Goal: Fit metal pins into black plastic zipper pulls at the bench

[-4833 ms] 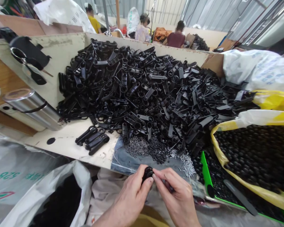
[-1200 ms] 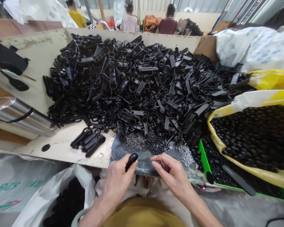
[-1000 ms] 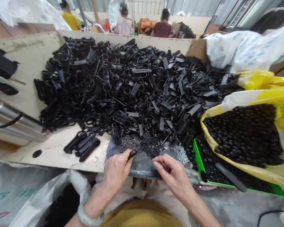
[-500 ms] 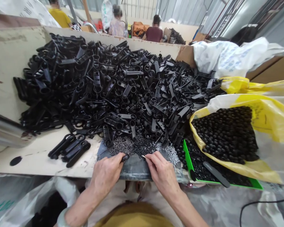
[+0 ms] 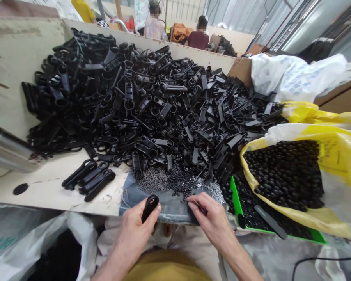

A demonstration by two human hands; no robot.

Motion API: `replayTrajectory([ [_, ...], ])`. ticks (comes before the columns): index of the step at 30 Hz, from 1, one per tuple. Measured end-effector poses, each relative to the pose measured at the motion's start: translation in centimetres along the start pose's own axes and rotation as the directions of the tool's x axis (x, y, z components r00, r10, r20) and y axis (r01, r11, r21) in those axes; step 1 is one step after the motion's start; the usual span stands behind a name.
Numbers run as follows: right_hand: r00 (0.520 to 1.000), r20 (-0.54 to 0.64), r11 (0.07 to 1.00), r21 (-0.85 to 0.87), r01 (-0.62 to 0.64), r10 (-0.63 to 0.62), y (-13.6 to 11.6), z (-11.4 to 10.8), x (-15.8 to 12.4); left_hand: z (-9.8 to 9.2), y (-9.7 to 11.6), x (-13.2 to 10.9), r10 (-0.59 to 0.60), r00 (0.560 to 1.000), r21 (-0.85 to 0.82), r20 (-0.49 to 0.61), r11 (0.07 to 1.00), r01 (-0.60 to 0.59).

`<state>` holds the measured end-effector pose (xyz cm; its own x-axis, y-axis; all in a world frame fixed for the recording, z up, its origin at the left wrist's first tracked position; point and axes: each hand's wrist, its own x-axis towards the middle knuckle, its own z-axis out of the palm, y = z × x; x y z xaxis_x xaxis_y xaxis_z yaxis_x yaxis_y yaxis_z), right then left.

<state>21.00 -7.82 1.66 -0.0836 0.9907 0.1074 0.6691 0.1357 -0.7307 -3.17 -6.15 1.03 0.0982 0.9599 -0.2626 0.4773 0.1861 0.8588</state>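
A black looped part (image 5: 150,207) stood tilted in the left hand (image 5: 134,226), above the near edge of the grey mat (image 5: 175,210), its rounded end uppermost. The left fingers were wrapped around it, with the thumb along its side. The right hand (image 5: 212,214), well apart from the part, had thumb and index finger drawn narrowly together; a dark item (image 5: 204,210), largely covered and too small to identify, was held within the curled fingers. Just beyond the hands lay small grey pieces (image 5: 153,179), small black pieces (image 5: 178,179) and silver pins (image 5: 217,192). To the left, a group of black handles (image 5: 89,179) rested on the pale bench (image 5: 49,195). Behind these rose a broad heap of black parts (image 5: 117,101). At right, a green tray (image 5: 236,207) adjoined a yellow-and-white bag (image 5: 336,216) of black beads (image 5: 283,171); a metal flask (image 5: 10,150) leaned at far left
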Motion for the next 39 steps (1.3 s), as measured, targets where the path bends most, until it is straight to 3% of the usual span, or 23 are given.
replayTrajectory([
  [4,0.999,-0.042,1.0,-0.01,0.004,-0.005,0.1,-0.2,0.2,0.4,0.4,0.3,-0.026,1.0,-0.08,-0.015,0.997,0.025],
  [8,0.998,-0.021,0.997,-0.048,0.059,-0.06,-0.2,0.2,0.8,0.7,1.1,0.3,-0.107,0.992,-0.208,0.061,0.971,0.118],
  [14,0.997,-0.013,0.987,-0.144,0.067,-0.07,0.0,1.0,1.2,1.3,2.1,-0.3,-0.234,0.971,-0.447,0.055,0.863,0.233],
  [19,0.999,-0.026,0.987,-0.156,0.039,-0.043,0.1,1.6,1.4,1.4,2.5,-0.3,-0.317,0.938,-0.532,0.14,0.775,0.342],
  [24,0.997,-0.071,1.0,0.019,0.022,-0.021,-1.0,1.5,1.5,1.2,2.3,-0.5,-0.353,0.903,-0.572,0.245,0.7,0.428],
  [30,0.999,-0.036,0.936,0.351,0.009,0.003,-3.8,2.1,1.5,1.3,2.6,-1.2,-0.325,0.907,-0.616,0.27,0.665,0.422],
  [39,0.999,-0.026,0.932,0.36,0.041,-0.034,-3.7,2.8,1.4,1.6,2.7,-1.4,-0.305,0.914,-0.648,0.267,0.646,0.404],
])
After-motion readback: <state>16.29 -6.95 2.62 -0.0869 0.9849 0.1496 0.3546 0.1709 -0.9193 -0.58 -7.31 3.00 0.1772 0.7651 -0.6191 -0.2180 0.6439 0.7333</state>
